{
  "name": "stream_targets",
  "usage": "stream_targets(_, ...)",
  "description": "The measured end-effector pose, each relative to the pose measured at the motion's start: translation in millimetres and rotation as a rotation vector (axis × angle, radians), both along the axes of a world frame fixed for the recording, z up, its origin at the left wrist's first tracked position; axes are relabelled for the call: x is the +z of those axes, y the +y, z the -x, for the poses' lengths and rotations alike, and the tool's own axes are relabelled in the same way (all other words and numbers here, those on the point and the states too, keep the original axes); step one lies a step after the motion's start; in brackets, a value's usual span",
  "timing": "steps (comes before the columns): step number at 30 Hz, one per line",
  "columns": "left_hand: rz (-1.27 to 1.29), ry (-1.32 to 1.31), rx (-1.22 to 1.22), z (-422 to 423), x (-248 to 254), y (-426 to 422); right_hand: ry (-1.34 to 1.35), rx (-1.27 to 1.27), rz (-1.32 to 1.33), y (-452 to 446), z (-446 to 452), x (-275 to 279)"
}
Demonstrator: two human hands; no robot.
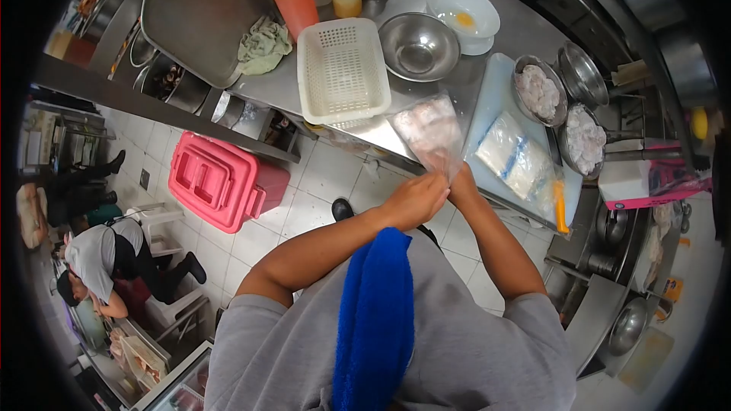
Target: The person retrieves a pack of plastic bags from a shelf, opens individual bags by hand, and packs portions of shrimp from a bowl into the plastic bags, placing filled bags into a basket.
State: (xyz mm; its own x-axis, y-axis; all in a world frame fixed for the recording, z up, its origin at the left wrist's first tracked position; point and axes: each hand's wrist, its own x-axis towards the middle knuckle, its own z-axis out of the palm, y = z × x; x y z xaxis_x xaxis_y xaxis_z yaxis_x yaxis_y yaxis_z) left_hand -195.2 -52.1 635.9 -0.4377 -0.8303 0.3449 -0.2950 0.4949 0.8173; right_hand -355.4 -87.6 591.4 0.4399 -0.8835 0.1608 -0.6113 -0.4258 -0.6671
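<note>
At the steel tabletop (251, 97), both hands (437, 189), fingers closed together, pinch a clear bag (428, 131) of pale food.

Even, fairly bright light fell on the steel counter (263, 97), with pale glare near its front edge and shine on the plastic bags. The fisheye view bent toward a black, vignetted rim, where the outer kitchen looked darker and softer.

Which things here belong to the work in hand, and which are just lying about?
In use: clear bag of pale food, left hand, right hand; probably flat bag, cutting board.
Apparently lying about: pink bin, crumpled cloth, orange squeeze bottle.
</note>
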Motion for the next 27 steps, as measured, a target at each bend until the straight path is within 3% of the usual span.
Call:
stream_targets(2,0.029,-0.019,-0.056,0.1,-4.5,2.4,0.238,-0.063,0.006,-4.2,-19.2,17.9)
stream_targets(6,0.022,-0.01,-0.074,-4.7,-1.7,1.5,0.096,-0.035,0.074,-1.7,-11.1,5.7)
stream_targets(8,0.02,-0.017,-0.119,-10.6,5.9,-0.5,0.145,-0.061,-0.215,10.3,11.2,-1.7)
stream_targets(9,0.022,-0.016,-0.122,-16.9,3.2,-1.3,0.145,-0.063,-0.213,18.4,24.9,-1.8)
stream_targets(12,0.121,-0.137,-0.057,-39.6,-9.8,-6.6,0.112,-0.07,0.023,30.4,44.6,11.3)
stream_targets(14,0.235,-0.389,0.118,-47.1,-14.2,-12.5,-0.154,-0.481,-0.049,34.2,25.2,50.7)
stream_targets(15,0.236,-0.388,0.109,-43.8,-16.7,-15.6,-0.154,-0.49,-0.049,33.1,16.1,59.1)
stream_targets(18,0.397,-0.562,0.152,-22.9,-25.0,-27.3,-0.144,-0.611,-0.007,16.3,7.5,61.5)
stream_targets(20,0.39,-0.524,0.116,-8.4,-32.9,-31.3,0.173,-0.495,0.21,10.1,14.1,33.0)
stream_targets(21,0.394,-0.525,0.117,-4.6,-35.8,-32.7,0.172,-0.495,0.214,6.4,15.8,30.8)
stream_targets(23,0.527,-0.546,0.169,-0.4,-41.8,-36.5,0.13,-0.554,-0.091,-3.5,21.1,27.3)
stream_targets(24,0.529,-0.548,0.171,-2.3,-36.0,-38.6,0.128,-0.553,-0.089,-9.9,24.0,31.5)
stream_targets(26,0.4,-0.347,0.049,-10.1,-16.5,-44.2,-0.449,-0.515,-0.525,-23.1,30.5,50.3)
stream_targets(27,0.401,-0.35,0.046,-12.3,-14.0,-47.6,-0.454,-0.516,-0.525,-30.3,35.7,60.9)
